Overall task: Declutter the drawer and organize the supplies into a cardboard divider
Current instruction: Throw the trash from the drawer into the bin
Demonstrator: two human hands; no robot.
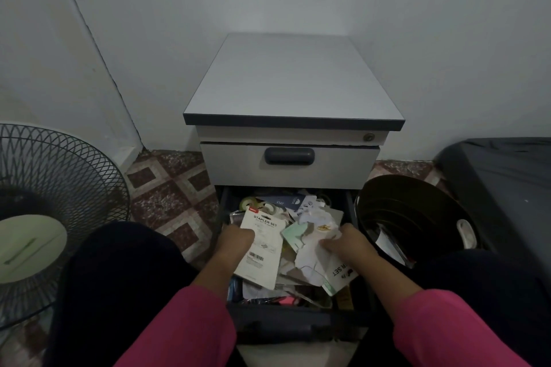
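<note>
The lower drawer (222,211) of a small grey cabinet (292,80) is pulled out and crammed with torn packaging, cards and paper. My left hand (235,240) grips the left edge of a white card printed "STAPLER SET" (262,250). My right hand (343,243) holds a bunch of crumpled white paper and torn packaging (313,253) on the drawer's right side. Rolls of tape (253,204) lie at the drawer's back left. No cardboard divider is in view.
A black round bin (417,211) with some discarded pieces stands right of the drawer. A floor fan (44,202) is at the left. A dark covered object (507,176) sits far right. My knees flank the drawer. The upper drawer (289,164) is closed.
</note>
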